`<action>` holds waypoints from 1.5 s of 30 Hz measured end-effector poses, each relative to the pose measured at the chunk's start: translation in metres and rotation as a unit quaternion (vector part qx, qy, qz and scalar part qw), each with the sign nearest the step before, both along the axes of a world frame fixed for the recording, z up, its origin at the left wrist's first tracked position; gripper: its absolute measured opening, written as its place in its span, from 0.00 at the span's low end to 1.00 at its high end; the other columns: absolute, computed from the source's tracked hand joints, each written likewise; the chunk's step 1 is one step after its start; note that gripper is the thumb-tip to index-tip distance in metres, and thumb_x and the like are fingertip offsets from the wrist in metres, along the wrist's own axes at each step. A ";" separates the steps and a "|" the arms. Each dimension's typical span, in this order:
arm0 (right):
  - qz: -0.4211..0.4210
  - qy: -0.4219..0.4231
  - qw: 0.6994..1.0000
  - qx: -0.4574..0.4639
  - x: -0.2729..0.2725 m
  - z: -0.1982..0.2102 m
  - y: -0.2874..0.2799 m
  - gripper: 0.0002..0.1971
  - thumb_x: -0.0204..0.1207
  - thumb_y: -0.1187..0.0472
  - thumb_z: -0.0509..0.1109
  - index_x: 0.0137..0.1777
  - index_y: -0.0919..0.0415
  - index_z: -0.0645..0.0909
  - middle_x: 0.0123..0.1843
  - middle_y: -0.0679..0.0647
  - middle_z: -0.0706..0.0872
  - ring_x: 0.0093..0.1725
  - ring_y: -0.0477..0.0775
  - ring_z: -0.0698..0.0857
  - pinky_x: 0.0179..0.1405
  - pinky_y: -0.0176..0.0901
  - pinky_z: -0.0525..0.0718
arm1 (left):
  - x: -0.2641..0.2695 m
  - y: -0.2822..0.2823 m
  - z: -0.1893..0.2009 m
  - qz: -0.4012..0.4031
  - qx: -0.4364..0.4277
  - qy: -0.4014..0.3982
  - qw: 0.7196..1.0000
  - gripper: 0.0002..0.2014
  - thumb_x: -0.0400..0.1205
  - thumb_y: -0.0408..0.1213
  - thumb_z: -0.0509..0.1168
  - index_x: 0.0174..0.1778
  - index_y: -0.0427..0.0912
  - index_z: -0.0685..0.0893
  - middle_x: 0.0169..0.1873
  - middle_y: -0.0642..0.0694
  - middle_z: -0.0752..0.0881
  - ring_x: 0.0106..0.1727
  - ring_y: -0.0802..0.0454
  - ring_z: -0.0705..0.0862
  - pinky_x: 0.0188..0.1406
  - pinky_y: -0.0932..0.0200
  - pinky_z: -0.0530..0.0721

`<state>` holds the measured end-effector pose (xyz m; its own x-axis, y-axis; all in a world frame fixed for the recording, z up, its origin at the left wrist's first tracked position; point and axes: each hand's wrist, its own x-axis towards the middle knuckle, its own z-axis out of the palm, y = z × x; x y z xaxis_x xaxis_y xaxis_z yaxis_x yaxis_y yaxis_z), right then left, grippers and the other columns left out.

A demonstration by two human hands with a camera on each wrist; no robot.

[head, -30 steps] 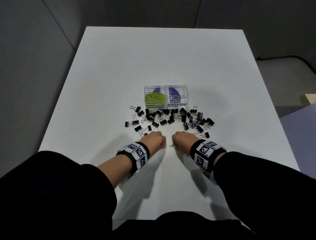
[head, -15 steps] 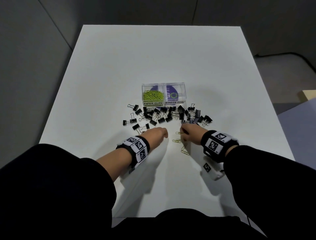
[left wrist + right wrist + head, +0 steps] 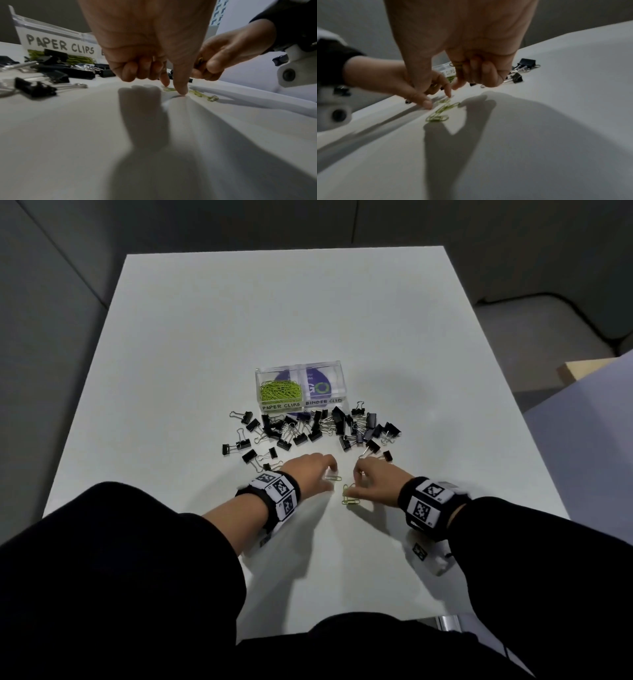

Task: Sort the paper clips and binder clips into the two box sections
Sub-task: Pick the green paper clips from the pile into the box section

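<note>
Across the middle of the head view, black binder clips (image 3: pixel 308 429) lie scattered on the white table (image 3: pixel 205 337), just below the clear box (image 3: pixel 301 371) at centre, whose left section holds green paper clips (image 3: pixel 281 392). Lower, left of centre, the left hand (image 3: pixel 308 470) has its outer fingers curled while thumb and forefinger tips press down at a loose paper clip (image 3: pixel 334 478). Right of it, two more paper clips (image 3: pixel 349 496) lie touching. The right hand (image 3: pixel 376 481) holds paper clips in its curled fingers.

One two-section box (image 3: pixel 337 372), three loose paper clips (image 3: pixel 351 501), perhaps forty binder clips (image 3: pixel 310 428).
</note>
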<state>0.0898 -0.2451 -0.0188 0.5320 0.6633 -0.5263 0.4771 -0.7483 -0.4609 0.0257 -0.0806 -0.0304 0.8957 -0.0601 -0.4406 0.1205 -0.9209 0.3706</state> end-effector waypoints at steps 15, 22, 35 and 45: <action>0.163 -0.095 0.979 -0.075 -0.008 -0.007 0.015 0.10 0.81 0.58 0.60 0.56 0.64 0.76 0.59 0.59 0.81 0.53 0.63 0.82 0.44 0.44 0.71 | -0.021 0.024 0.002 0.035 -0.029 0.029 0.999 0.04 0.84 0.36 0.56 0.44 0.43 0.71 0.47 0.44 0.77 0.51 0.43 0.80 0.48 0.57 0.74; 0.133 -0.057 0.987 -0.071 0.000 0.001 0.011 0.12 0.84 0.60 0.54 0.59 0.67 0.73 0.57 0.61 0.76 0.51 0.62 0.81 0.46 0.48 0.72 | -0.020 0.027 0.003 0.063 -0.059 0.032 0.996 0.15 0.85 0.30 0.50 0.66 0.42 0.72 0.39 0.47 0.81 0.39 0.48 0.79 0.43 0.56 0.75; 0.040 -0.045 0.997 -0.037 0.032 0.025 0.012 0.08 0.85 0.59 0.52 0.50 0.62 0.69 0.50 0.68 0.82 0.46 0.62 0.79 0.43 0.46 0.67 | 0.000 -0.009 0.007 -0.137 0.037 0.030 0.989 0.14 0.83 0.45 0.58 0.60 0.42 0.78 0.58 0.42 0.82 0.60 0.43 0.81 0.53 0.50 0.78; 0.049 -0.116 0.992 0.017 0.065 0.066 0.112 0.10 0.85 0.62 0.50 0.51 0.66 0.71 0.43 0.62 0.77 0.38 0.56 0.74 0.34 0.44 0.68 | 0.007 0.081 0.056 0.107 -0.066 -0.032 0.992 0.08 0.87 0.42 0.51 0.46 0.43 0.69 0.34 0.52 0.74 0.33 0.56 0.71 0.30 0.67 0.69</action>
<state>0.1551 -0.1329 0.0470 0.5682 0.7336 -0.3728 0.6435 -0.6785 -0.3543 0.0326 0.0000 0.0251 0.9197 0.0810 -0.3841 0.2805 -0.8203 0.4985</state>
